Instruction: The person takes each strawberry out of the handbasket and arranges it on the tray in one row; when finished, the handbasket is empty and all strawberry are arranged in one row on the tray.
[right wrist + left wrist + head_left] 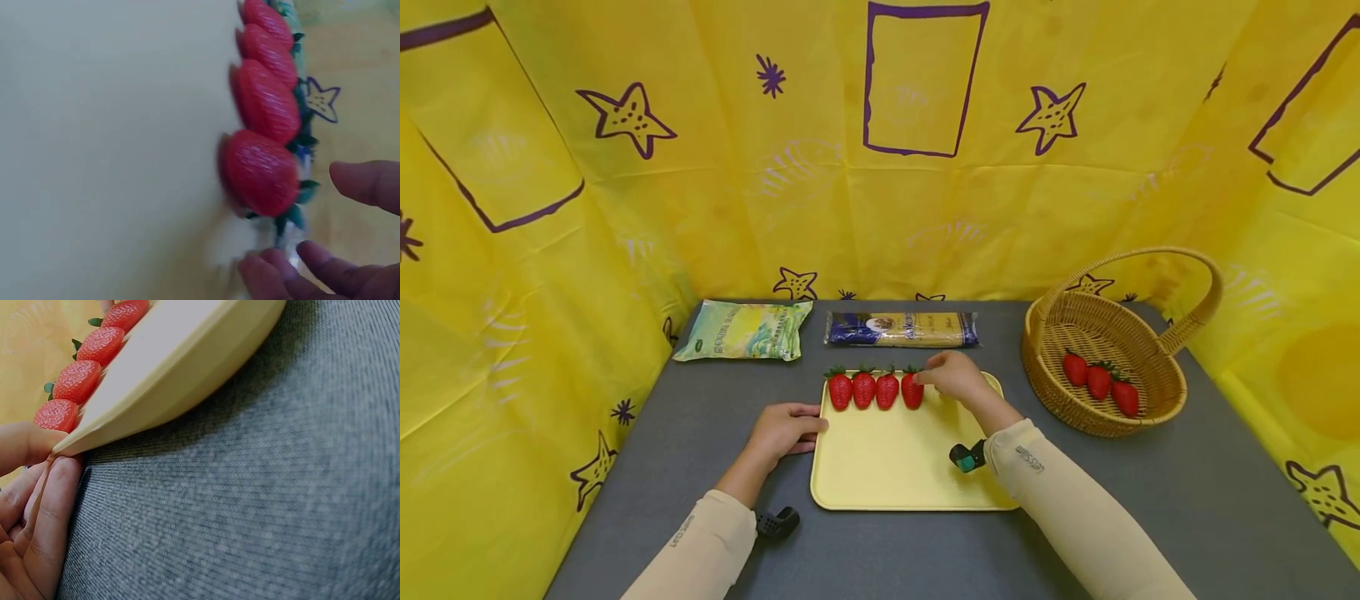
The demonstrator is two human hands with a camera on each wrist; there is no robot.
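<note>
A row of several red strawberries point(862, 389) with green leaves lies along the far edge of a pale yellow tray point(887, 462). My left hand point(782, 431) pinches the tray's left rim; the left wrist view shows thumb above and fingers beneath. By the rightmost strawberry point(262, 175) is my right hand point(958, 378). In the right wrist view its thumb and fingers are spread apart beside the leaves, with nothing between them. Three more strawberries point(1098, 382) lie in a wicker basket point(1052, 400) on the right.
Behind the tray lie a blue-and-yellow plastic packet point(901, 329) and, farther left, a green-and-yellow bag point(745, 331). The basket's tall handle point(1157, 252) arches upward. A yellow patterned curtain point(820, 217) encloses the back and sides of the grey table point(880, 554).
</note>
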